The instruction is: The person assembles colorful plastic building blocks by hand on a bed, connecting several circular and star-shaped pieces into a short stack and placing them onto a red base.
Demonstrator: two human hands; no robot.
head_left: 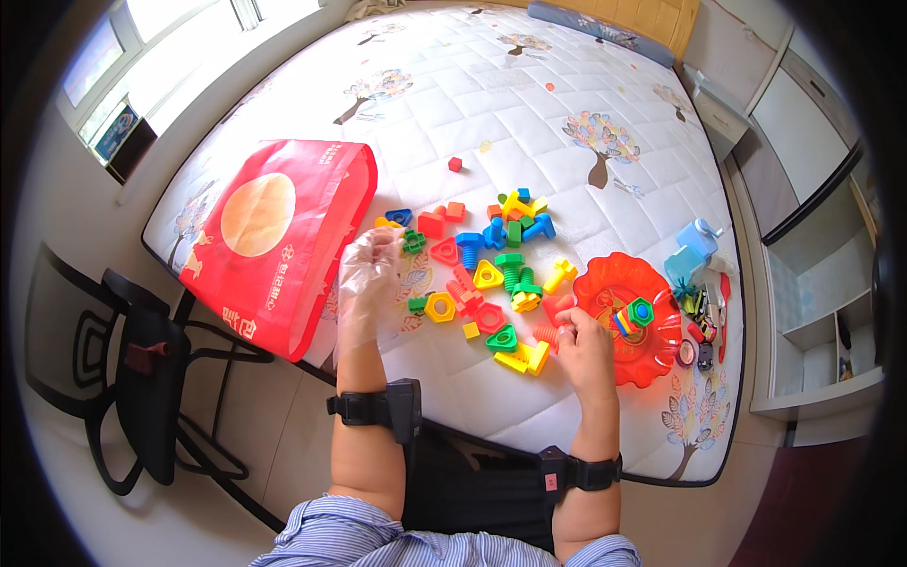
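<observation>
While the left hand, in a thin see-through glove, pinches a small green toy piece near the top of the pile, the right hand closes its fingers on an orange toy bolt. That bolt sits just beside the red plastic plate. Lots of bright toy nuts and bolts lie spread on the white mattress between both hands. A red bag lies flat to the left. A blue bottle stands past the plate.
</observation>
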